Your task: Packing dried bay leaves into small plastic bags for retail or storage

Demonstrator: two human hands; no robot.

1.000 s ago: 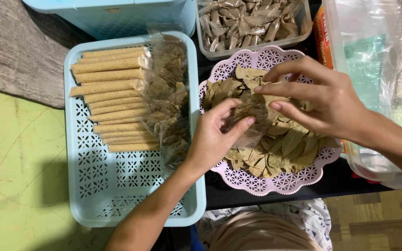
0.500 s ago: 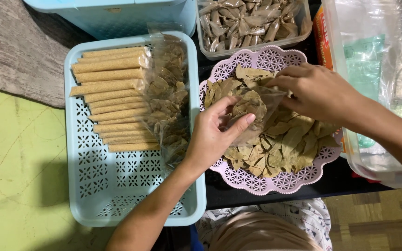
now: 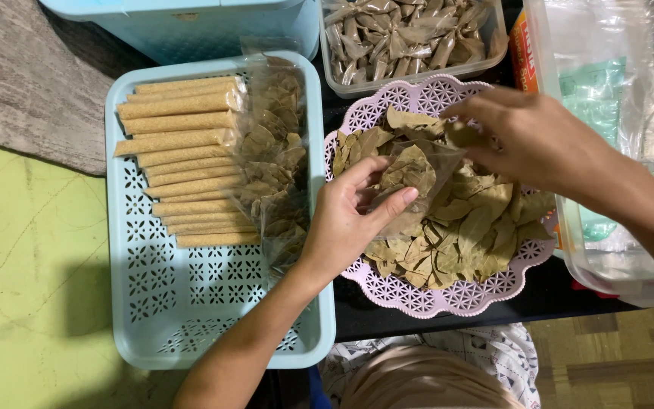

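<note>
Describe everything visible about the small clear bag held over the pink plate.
The small clear bag is thin, see-through plastic, crinkled and soft. It holds a few dried, olive-brown leaves, visible through its wall. The left hand grips it, thumb along its lower edge and fingers behind, keeping it above the leaf pile on the pink plate. Its mouth faces up and right, where the right hand brings a leaf to the opening. Its bottom edge is partly hidden by the thumb.

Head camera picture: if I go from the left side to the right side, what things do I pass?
Green floor → blue basket → tan stick packs → bagged leaves → left hand → pink plate → right hand → clear plastic box.
</note>
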